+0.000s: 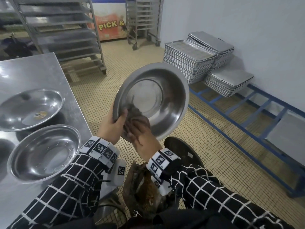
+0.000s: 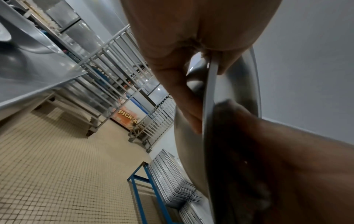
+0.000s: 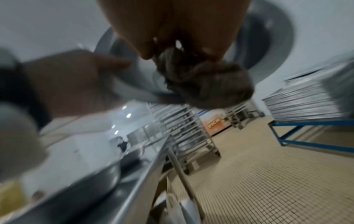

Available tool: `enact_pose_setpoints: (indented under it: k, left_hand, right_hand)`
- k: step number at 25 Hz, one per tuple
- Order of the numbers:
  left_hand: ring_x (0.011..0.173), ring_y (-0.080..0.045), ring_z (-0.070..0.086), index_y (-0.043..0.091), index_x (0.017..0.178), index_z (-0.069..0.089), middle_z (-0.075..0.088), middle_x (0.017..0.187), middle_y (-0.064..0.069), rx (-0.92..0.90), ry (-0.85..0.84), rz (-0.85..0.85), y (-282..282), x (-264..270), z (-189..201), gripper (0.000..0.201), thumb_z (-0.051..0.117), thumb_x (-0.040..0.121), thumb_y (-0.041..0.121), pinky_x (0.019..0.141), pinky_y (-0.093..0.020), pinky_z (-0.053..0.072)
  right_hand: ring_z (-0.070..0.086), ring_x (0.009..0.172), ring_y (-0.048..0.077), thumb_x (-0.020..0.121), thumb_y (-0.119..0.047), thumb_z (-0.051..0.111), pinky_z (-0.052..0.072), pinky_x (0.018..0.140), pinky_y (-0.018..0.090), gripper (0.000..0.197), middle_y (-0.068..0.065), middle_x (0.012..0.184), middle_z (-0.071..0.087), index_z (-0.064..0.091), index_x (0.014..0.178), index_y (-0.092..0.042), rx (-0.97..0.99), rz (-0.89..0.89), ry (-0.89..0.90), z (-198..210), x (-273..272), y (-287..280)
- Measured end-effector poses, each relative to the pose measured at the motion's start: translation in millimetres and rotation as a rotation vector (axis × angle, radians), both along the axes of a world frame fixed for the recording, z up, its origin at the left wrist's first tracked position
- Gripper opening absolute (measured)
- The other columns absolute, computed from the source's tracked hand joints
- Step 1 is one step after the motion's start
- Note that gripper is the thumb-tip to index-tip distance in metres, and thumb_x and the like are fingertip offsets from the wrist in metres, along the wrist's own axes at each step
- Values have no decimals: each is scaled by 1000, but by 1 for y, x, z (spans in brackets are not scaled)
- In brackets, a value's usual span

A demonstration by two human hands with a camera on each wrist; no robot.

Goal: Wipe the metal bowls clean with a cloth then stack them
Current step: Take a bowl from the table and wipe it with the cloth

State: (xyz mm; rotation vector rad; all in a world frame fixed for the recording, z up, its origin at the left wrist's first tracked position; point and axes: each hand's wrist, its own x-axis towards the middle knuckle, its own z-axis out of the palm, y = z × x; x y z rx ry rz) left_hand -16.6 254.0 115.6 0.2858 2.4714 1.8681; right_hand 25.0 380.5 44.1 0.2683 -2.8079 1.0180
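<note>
A round metal bowl is held up over the floor, tilted so its inside faces me. My left hand grips its lower left rim, thumb inside and fingers behind. My right hand clutches a bunched dark grey cloth and presses it against the bowl's lower inside wall. In the right wrist view the cloth bulges from the curled fingers in front of the bowl. Two more metal bowls, one farther and one nearer, sit on the steel table at left.
The steel table fills the left side. Wheeled tray racks stand behind it. Stacks of baking trays rest on a blue metal frame along the right wall. A dark round stool seat is below my right wrist.
</note>
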Motion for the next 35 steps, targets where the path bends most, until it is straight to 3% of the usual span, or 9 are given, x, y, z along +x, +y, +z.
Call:
enact_pose_setpoints:
  k: [7,11,14,19,23,25,27,30,35]
  left_hand:
    - [76,-7,63,37,90,56,65,83,5,34,16,-35,-6,-7,-3,12,49,96,30,71,-24,46]
    - [83,-9,60,25,102,58,64,89,7,65,17,12,4,-9,-5,11,48,97,27,71,-22,44]
    - [73,-5,56,28,90,55,60,81,9,72,23,67,10,-7,0,10,48,97,28,62,-16,40]
    - [74,-10,58,34,86,54,62,83,4,108,-11,57,10,-2,-2,15,47,97,29,64,-20,45]
    - [76,-20,60,31,85,57,64,84,-3,115,-72,71,5,0,-8,15,48,97,31,69,-33,50]
    - [75,-25,63,26,89,59,66,86,-7,135,-149,70,0,-1,-9,13,49,97,30,67,-37,53]
    - [71,-27,65,17,95,59,66,85,-10,107,-228,58,-8,-4,-13,12,52,95,27,62,-39,55]
    - [62,-26,64,7,95,59,65,75,-10,53,-300,12,-20,-12,-19,12,56,91,18,51,-33,52]
    - [78,-23,69,20,118,57,70,96,-6,98,-225,98,-28,-17,-27,33,63,85,19,62,-32,56]
  right_hand:
    - [20,143,25,79,-59,-29,4,119,40,97,4,152,33,26,149,-21,662,-140,-78,-11,-4,66]
    - [35,135,17,98,-53,3,14,114,29,67,0,141,49,45,140,-23,216,-106,48,-8,10,22]
    - [39,129,13,103,-39,26,25,110,27,44,-1,134,54,51,135,-21,-18,-101,162,2,20,-1]
    - [17,144,17,101,-48,14,18,117,46,52,-2,150,35,36,143,-26,423,-317,61,-24,26,49]
    - [-9,145,22,99,-49,15,15,118,47,61,4,160,2,8,151,-19,362,-491,15,-21,15,88]
    - [7,144,19,99,-48,28,31,109,36,64,1,160,-2,6,152,-20,137,-538,82,-5,10,98]
    - [42,123,13,97,-46,40,48,83,26,63,7,152,28,19,150,-22,-112,-621,29,13,7,105]
    - [63,83,15,93,-35,57,48,62,21,46,-1,99,61,41,133,-19,-418,-670,-115,30,4,114]
    - [61,77,8,89,-14,59,56,76,33,35,-3,93,62,50,123,-15,-481,-692,-112,25,8,102]
